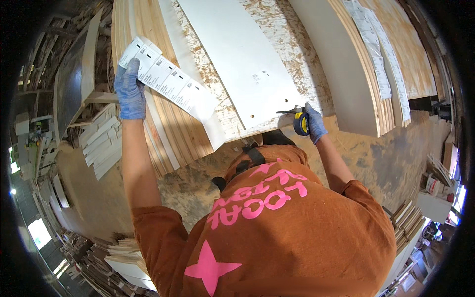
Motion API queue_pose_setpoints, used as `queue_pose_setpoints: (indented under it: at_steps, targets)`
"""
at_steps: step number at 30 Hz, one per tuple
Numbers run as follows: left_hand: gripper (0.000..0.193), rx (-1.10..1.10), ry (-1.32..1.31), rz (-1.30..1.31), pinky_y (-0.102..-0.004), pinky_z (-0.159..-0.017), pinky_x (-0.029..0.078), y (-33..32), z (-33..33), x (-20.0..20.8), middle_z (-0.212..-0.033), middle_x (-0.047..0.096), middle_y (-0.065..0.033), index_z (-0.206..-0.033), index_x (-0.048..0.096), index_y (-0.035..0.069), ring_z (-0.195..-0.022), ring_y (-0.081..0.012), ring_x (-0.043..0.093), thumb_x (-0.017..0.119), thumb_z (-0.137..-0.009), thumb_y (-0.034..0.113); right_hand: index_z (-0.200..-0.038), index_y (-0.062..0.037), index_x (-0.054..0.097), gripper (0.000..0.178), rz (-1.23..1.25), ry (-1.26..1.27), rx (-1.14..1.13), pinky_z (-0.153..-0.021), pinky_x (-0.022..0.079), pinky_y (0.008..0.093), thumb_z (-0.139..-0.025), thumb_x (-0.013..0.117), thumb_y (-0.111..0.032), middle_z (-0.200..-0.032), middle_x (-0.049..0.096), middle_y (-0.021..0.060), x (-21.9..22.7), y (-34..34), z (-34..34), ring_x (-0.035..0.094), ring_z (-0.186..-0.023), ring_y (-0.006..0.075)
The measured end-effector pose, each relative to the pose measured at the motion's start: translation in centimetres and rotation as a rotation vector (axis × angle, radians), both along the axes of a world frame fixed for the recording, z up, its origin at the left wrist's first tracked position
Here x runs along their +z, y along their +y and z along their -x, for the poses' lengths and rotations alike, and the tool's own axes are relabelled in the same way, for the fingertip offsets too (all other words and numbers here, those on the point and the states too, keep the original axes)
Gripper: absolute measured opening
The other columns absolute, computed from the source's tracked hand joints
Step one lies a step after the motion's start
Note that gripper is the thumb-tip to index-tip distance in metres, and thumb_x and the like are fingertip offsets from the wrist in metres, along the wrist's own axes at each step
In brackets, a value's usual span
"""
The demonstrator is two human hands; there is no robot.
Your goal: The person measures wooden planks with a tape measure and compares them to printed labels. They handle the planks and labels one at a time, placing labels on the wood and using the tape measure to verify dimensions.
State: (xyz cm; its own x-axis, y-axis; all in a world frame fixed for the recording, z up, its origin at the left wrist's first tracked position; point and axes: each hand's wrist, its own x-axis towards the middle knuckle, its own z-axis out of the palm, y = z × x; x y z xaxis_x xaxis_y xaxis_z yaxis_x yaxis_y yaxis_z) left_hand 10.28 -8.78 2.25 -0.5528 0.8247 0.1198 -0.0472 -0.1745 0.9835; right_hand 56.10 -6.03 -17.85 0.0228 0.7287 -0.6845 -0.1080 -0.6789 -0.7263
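Note:
My left hand point(130, 94), in a blue glove, is closed on the upper end of a strip of white printed labels point(168, 81). The strip slants down to the right over a stack of wooden panels. Also gloved, my right hand point(316, 126) grips a yellow and black tape measure point(301, 123) beside the near end of a long white board point(242, 49). A thin dark piece point(287, 112) juts left from the tape measure over the board; its kind is unclear. Two small holes and a small printed mark show on the board.
The board lies on a worn, flaky wooden worktop point(292, 39). Stacked panels point(185, 143) stand at the left, and a white-faced stack point(341, 69) at the right carries more label strips point(378, 54). White offcuts point(104, 138) are piled further left, above a dusty floor point(89, 193).

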Motion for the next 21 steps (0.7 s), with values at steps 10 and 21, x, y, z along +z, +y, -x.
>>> queue_pose_setpoints:
  at_steps: [10,21]
  targets:
    - [0.042,0.003,-0.022,-0.004,-0.0284,-0.087,0.047,0.1,0.4,-0.3,-0.109,0.060,-0.0068,-0.119,0.054,0.002,-0.100,-0.0151,0.058,0.063,-0.085,0.024,-0.089,-0.0031,0.064,0.034,-0.055,0.002,0.178,-0.061,0.047,0.0256,-0.090,0.056,-0.036,-0.078,0.062,0.0030,0.2,0.2,0.1,0.056,-0.064,0.0117]
    - [0.043,-0.009,-0.031,0.013,-0.0289,-0.090,0.046,0.0,0.1,0.1,-0.112,0.059,-0.0071,-0.120,0.053,0.002,-0.102,-0.0157,0.057,0.064,-0.084,0.024,-0.094,-0.0004,0.067,0.043,-0.200,0.078,0.988,-0.071,0.045,0.0245,-0.090,0.054,-0.041,-0.083,0.062,0.0037,3.9,-4.3,3.7,0.054,-0.078,0.0104]
